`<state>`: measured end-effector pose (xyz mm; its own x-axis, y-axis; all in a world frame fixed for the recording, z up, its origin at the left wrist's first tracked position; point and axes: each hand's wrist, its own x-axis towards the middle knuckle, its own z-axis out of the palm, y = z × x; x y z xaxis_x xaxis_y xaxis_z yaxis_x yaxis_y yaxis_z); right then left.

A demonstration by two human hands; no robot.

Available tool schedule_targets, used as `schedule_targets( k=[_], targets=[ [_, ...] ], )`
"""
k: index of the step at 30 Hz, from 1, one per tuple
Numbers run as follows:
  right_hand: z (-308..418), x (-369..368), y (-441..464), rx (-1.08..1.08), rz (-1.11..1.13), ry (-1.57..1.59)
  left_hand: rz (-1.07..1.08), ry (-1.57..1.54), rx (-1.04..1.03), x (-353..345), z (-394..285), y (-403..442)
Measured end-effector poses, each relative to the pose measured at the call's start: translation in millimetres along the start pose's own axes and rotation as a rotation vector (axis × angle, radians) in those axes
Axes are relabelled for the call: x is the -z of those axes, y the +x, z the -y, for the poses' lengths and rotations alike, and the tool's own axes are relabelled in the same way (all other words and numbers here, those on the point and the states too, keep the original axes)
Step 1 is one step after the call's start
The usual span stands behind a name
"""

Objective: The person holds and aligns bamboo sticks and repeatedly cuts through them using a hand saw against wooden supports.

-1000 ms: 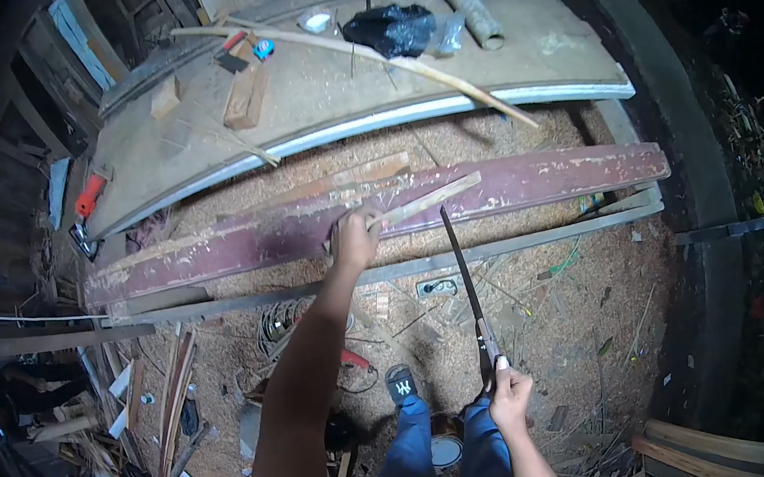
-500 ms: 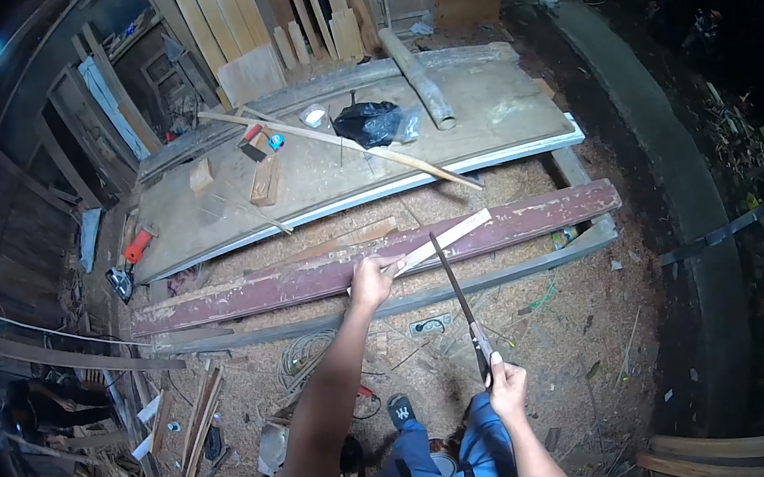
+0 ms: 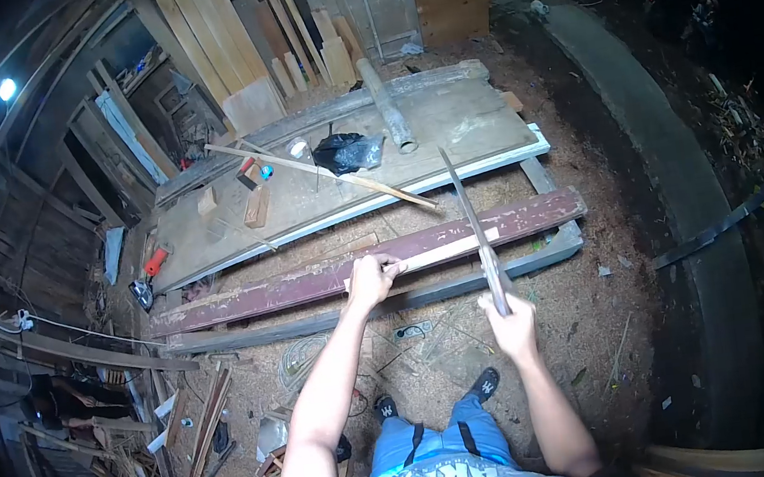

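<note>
My left hand (image 3: pixel 373 280) is closed around a pale wood strip (image 3: pixel 446 253) that lies along the purple-painted beam (image 3: pixel 256 299). The strip's far end points right. My right hand (image 3: pixel 512 323) grips the handle of a long-bladed tool (image 3: pixel 466 200), seen almost edge-on; whether it is a saw or a machete I cannot tell. Its blade points away from me and crosses in view near the strip's right end. Whether blade and wood touch is unclear.
Behind the beam, a low platform (image 3: pixel 467 154) bears a pipe-like post (image 3: pixel 385 105), a black plastic bag (image 3: pixel 343 153), a long stick (image 3: pixel 326 171) and wood blocks (image 3: pixel 256 206). A red power tool (image 3: pixel 156 261) sits at its left end. Scrap wood (image 3: pixel 210 431) lies to the left.
The strip has swung lower, in line with the beam. My right hand has moved up and right, bringing the tool's blade farther forward. The camera view has shifted and my feet show.
</note>
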<state>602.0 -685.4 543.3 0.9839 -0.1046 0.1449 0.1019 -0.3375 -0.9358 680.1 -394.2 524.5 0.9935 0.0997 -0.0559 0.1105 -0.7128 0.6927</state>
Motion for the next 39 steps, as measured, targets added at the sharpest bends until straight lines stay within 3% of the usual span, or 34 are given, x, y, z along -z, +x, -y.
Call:
schedule_targets(
  k=[2,4,8,13,20,34,39],
  targets=[
    [5.0,7.7,35.9,0.346,-0.062,-0.058,-0.013,0.039,-0.066,-0.6,-20.0,-2.6],
    [5.1,19.1,64.6,0.541,-0.054,-0.285,-0.028,0.077,-0.126,2.0,-39.0,-7.9],
    [24.5,26.8,88.8,0.686,-0.057,-0.387,-0.077,0.151,-0.251,18.5,-72.5,-19.1],
    [40.1,23.2,98.1,0.772,0.039,-0.503,-0.113,0.178,-0.228,51.5,-109.3,-47.8],
    [61.2,1.7,100.0,0.847,0.112,-0.430,-0.222,0.191,-0.282,74.2,-90.3,-65.5],
    [85.3,7.8,110.7,0.841,0.199,-0.422,-0.181,0.239,-0.269,91.8,-104.5,-79.8],
    [92.4,15.0,109.2,0.814,0.199,-0.427,-0.248,0.297,-0.438,83.4,-90.3,-68.9]
  ],
)
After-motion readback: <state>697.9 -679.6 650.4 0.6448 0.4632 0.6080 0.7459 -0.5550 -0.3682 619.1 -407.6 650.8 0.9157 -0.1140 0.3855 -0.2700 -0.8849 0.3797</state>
